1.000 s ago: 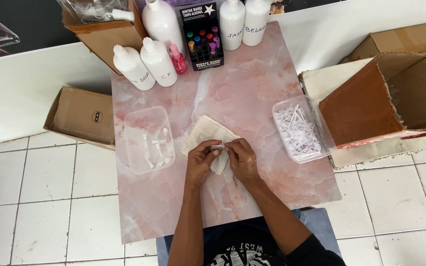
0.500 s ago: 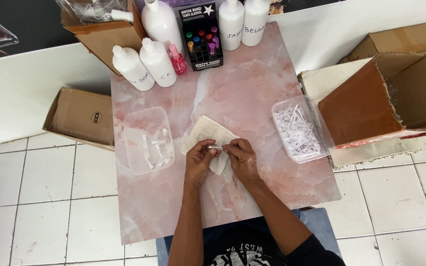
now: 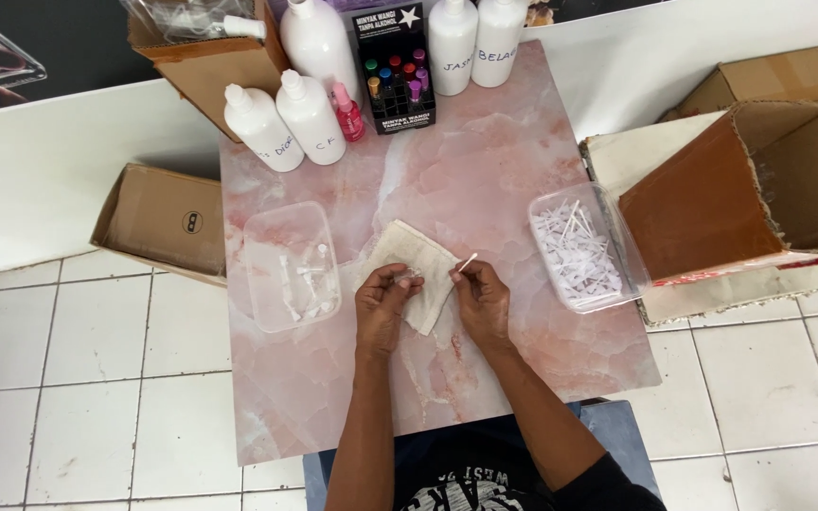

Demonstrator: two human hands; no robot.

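1. Head view: the right hand (image 3: 483, 305) pinches a thin white stick (image 3: 467, 262) between thumb and fingertips, its tip pointing toward 1 o'clock.
2. The left hand (image 3: 382, 308) has its fingers closed on a tiny clear piece (image 3: 412, 277), too small to identify.
3. Both hands rest over a beige cloth (image 3: 411, 260) on the pink marble table (image 3: 466, 170).
4. At 3 o'clock, a clear tub (image 3: 581, 249) holds many white sticks; at 9 o'clock, another tub (image 3: 292, 265) holds few.
5. At 12 o'clock stand white bottles (image 3: 311, 116) and a dark vial rack (image 3: 391, 66).
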